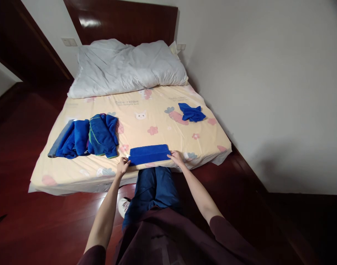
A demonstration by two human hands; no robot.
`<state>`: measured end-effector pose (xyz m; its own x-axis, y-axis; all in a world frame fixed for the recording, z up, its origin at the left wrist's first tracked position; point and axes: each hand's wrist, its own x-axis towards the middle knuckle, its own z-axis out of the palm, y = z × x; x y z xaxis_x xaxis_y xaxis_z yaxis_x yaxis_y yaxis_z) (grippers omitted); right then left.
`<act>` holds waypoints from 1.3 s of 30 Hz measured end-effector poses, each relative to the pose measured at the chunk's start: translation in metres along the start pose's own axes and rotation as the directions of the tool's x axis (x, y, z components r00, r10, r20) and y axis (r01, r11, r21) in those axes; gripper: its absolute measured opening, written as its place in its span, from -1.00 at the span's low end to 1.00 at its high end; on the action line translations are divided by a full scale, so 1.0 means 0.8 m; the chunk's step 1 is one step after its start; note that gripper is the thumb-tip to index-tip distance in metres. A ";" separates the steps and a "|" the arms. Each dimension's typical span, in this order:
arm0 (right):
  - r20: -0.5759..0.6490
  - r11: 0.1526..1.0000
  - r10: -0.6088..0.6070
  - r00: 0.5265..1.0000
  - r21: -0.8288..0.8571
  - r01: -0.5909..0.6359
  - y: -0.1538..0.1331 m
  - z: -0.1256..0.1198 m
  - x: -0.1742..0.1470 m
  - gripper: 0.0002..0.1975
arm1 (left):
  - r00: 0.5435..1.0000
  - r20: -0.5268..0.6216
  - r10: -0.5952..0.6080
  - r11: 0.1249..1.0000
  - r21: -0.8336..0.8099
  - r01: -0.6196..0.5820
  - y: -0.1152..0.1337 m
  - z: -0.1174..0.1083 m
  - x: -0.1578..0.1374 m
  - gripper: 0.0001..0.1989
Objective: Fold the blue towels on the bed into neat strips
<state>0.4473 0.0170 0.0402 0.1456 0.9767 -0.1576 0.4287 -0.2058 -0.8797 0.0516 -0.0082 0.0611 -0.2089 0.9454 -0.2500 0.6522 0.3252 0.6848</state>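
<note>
A blue towel [149,154], folded into a long flat strip, lies at the front edge of the bed. My left hand [123,166] pinches its near left corner. On the opposite end, my right hand [175,157] has its fingers closed on the near right corner. A crumpled blue cloth [192,112] rests by itself on the right part of the bed. To the left lies a row of blue cloths [80,138], folded or rolled, one of them with green edging [102,134].
The bed [141,129] wears a cream sheet with rabbit and carrot prints. A pale grey quilt [127,68] is bunched against the dark wooden headboard [124,20]. A white wall [268,92] stands close on the right. Dark red flooring [25,165] surrounds the bed.
</note>
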 end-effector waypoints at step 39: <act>0.372 0.678 -0.480 0.794 -0.417 0.606 -0.005 -0.010 -0.043 -0.28 | 0.691 0.302 0.656 0.668 0.194 -0.719 -0.007 0.009 -0.012 -0.38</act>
<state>0.4474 -0.0164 0.0526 -0.4221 0.8971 0.1306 0.7508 0.4267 -0.5043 0.0549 -0.0196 0.0548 0.5038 0.8610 0.0700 0.7268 -0.4662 0.5044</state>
